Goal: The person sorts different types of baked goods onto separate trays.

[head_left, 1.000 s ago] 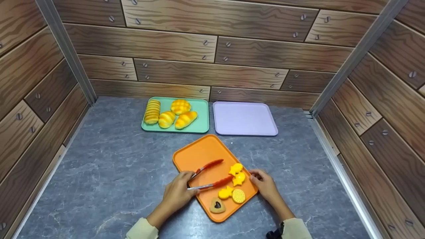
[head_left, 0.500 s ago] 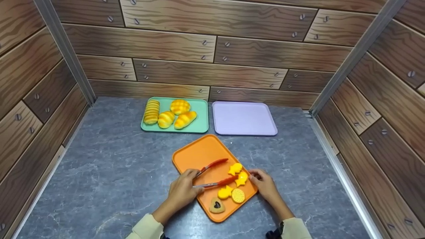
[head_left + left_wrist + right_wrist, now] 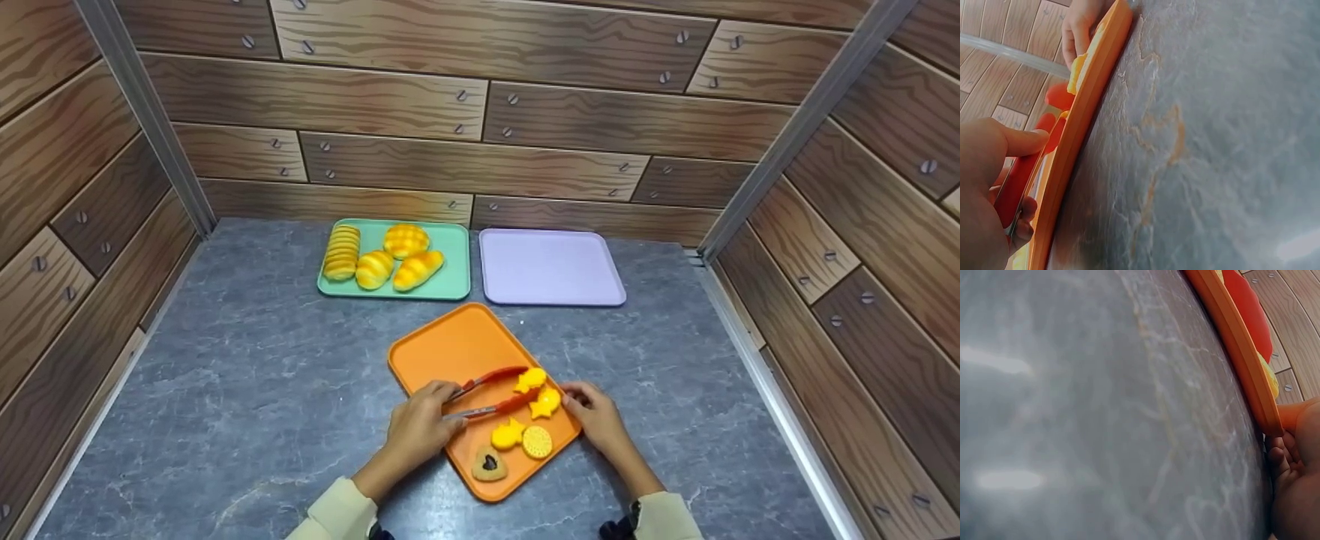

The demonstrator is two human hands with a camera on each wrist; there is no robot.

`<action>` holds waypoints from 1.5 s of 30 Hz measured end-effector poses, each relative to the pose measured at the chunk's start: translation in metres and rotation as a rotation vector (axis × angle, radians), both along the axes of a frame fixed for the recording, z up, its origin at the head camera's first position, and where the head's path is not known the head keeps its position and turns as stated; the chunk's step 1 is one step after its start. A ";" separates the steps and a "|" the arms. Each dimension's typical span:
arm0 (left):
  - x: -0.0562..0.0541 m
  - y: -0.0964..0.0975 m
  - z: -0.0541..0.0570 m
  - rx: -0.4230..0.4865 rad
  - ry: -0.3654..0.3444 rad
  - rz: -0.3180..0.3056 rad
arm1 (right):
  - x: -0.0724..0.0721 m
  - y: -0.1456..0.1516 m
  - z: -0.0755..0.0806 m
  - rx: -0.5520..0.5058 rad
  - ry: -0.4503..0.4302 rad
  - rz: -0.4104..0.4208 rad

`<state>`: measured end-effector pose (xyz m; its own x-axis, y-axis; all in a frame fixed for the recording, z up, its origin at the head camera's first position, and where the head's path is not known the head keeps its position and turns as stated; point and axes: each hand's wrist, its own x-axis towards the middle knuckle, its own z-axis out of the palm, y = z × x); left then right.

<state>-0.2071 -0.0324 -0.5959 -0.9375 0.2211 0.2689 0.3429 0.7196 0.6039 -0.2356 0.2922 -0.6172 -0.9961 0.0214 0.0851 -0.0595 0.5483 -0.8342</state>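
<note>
My left hand [image 3: 418, 426] holds a pair of red-tipped metal tongs [image 3: 513, 403] over the orange tray [image 3: 457, 337]; thumb and fingers wrap the red grip [image 3: 1017, 188] in the left wrist view. The tongs' tips lie on either side of a yellow fish-shaped biscuit [image 3: 531, 379]; whether they touch it, I cannot tell. Close by are another yellow fish-shaped biscuit [image 3: 546, 403], a third one [image 3: 508, 434], a round dotted biscuit [image 3: 537, 442] and a rounded-triangle cookie [image 3: 490, 464] with a dark heart centre. At the tray's right edge, my right hand [image 3: 600, 421] pinches the rim.
Behind the orange tray stands a green tray [image 3: 454, 262] bearing several bread pieces, among them a long ridged loaf [image 3: 343, 253] and a round bun [image 3: 406, 241]. Beside it lies a lilac tray [image 3: 551, 266]. Wood-patterned walls [image 3: 480, 112] enclose the grey marbled table [image 3: 247, 375].
The left hand and tongs have moved right, and the tips have drawn closer together around the upper fish-shaped biscuit. The middle fish-shaped biscuit shifted slightly right. My right hand stays on the rim.
</note>
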 end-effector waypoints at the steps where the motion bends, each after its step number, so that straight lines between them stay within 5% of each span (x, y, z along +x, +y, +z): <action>1: 0.000 0.000 0.000 -0.002 0.004 0.001 | 0.000 0.000 0.000 -0.001 0.000 -0.001; 22: -0.011 -0.003 0.005 0.039 0.070 0.056 | 0.001 0.003 0.002 0.008 -0.004 -0.008; 36: -0.066 0.000 0.016 0.126 0.033 0.176 | 0.001 0.002 -0.001 0.009 -0.006 -0.006; 45: -0.101 0.010 0.013 0.138 -0.026 0.255 | 0.001 0.001 0.000 -0.007 -0.002 0.001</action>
<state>-0.3080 -0.0225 -0.5827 -0.9651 -0.0593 0.2553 0.1448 0.6911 0.7081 -0.2344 0.2936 -0.6172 -0.9963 0.0207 0.0830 -0.0585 0.5426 -0.8379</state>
